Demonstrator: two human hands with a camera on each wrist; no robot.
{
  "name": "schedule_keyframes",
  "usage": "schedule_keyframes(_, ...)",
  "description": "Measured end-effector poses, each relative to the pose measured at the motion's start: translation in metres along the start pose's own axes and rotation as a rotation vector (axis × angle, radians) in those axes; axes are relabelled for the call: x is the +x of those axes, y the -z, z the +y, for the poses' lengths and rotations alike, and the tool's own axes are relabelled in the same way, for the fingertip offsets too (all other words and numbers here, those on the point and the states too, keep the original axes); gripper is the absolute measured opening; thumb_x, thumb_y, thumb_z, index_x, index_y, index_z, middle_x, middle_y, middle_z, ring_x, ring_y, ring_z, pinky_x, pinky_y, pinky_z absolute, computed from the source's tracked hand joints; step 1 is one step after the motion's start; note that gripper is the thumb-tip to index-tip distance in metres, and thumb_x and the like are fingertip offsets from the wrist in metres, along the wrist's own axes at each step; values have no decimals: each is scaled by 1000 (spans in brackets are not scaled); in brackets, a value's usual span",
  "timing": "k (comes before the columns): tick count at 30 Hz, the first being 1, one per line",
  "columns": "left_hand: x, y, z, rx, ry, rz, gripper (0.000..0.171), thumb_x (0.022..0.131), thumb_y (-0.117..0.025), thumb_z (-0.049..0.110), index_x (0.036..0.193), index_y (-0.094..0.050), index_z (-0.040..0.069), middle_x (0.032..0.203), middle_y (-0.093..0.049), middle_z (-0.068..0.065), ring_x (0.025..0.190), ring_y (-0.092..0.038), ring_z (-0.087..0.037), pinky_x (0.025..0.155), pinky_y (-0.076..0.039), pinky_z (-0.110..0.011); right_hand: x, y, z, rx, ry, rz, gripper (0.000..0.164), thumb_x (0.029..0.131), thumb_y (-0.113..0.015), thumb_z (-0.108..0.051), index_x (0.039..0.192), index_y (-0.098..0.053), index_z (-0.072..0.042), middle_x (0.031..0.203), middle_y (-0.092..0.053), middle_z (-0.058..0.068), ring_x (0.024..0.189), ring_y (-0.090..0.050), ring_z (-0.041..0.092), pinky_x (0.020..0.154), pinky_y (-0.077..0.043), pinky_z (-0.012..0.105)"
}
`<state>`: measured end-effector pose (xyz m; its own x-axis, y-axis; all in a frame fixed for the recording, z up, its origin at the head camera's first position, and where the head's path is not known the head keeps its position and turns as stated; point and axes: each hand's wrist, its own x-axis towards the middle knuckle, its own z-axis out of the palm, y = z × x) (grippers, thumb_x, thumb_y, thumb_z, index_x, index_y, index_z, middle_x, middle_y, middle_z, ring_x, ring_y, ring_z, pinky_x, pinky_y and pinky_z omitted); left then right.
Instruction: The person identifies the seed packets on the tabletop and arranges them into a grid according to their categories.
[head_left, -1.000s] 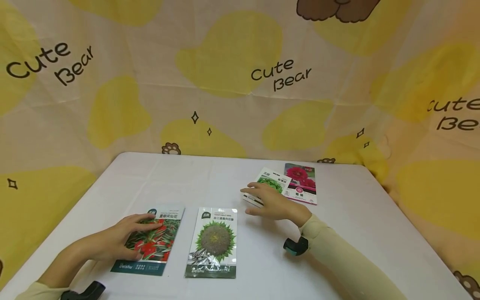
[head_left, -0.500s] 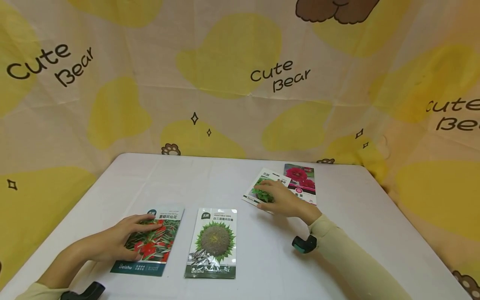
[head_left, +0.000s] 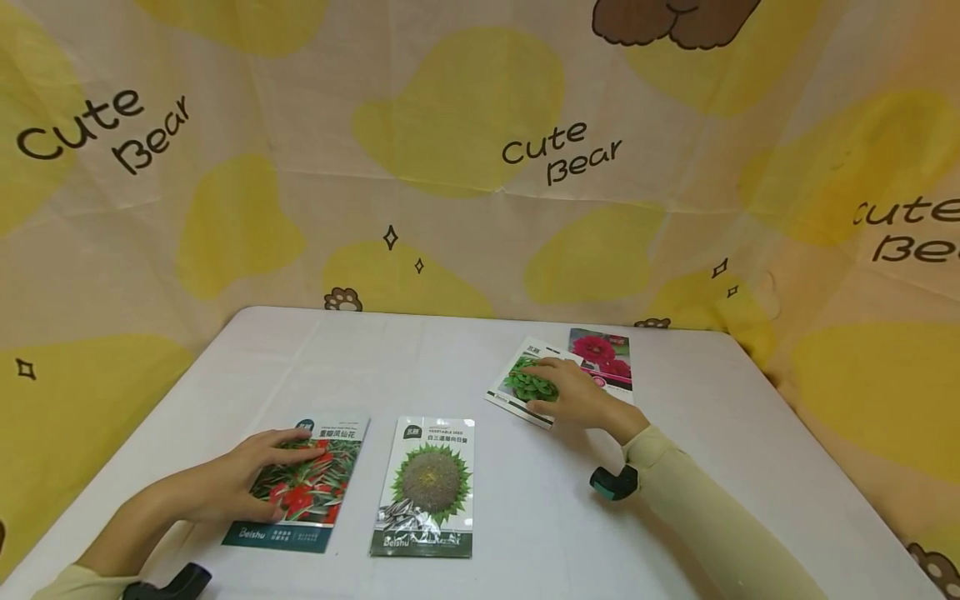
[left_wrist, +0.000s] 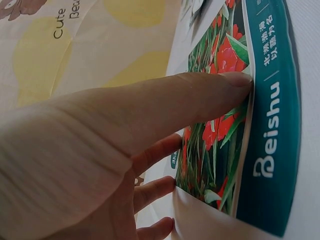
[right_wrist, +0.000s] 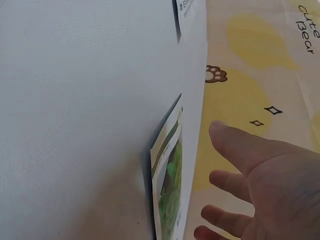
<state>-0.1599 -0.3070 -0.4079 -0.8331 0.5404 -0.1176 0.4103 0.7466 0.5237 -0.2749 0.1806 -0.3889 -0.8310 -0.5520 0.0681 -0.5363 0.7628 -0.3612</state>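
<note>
My left hand (head_left: pixel 217 483) rests on a seed packet with red flowers (head_left: pixel 339 475) at the front left. In the left wrist view the thumb lies straight along the packet, and the other fingers reach its far side. My right hand (head_left: pixel 585 396) is over a white seed packet with green leaves (head_left: pixel 517 390). In the right wrist view the fingers of the right hand (right_wrist: pixel 270 185) are loosely spread and stand apart from the green-leaf packet (right_wrist: pixel 170 195). That packet lies tilted, overlapping a packet with crimson flowers (head_left: pixel 596 347), partly hidden by the hand.
Between the hands, nearer the front, a sunflower seed packet (head_left: pixel 431 483) lies flat and upright to my view. The white table (head_left: pixel 360 358) ends at a hanging cloth (head_left: pixel 450 208) printed with yellow patches and "Cute Bear".
My right hand has moved rightward, off the left edge of the green-leaf packet, uncovering more of its picture. The left hand stays on the red-flower packet.
</note>
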Motion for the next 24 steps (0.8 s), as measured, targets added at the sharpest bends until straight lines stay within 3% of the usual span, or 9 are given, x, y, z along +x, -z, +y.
schedule_keyframes(12, -1, 0, 2, -17, -1, -5, 77, 77, -84, 34, 148, -54, 20, 157, -35, -21, 139, -32, -53, 96, -39, -72, 2, -2, 11, -8, -52, -20, 61, 95, -68, -35, 147, -52, -9, 151, -46, 27, 138, -42, 50, 110, -33, 69)
schedule_keyframes(24, 0, 0, 1, -5, -5, -1, 78, 77, -84, 33, 147, -54, 18, 157, -35, -21, 138, -32, -51, 96, -41, -68, 9, -4, 10, -70, -85, -39, 56, 95, -68, -36, 144, -56, -12, 149, -50, 25, 134, -46, 46, 108, -35, 69)
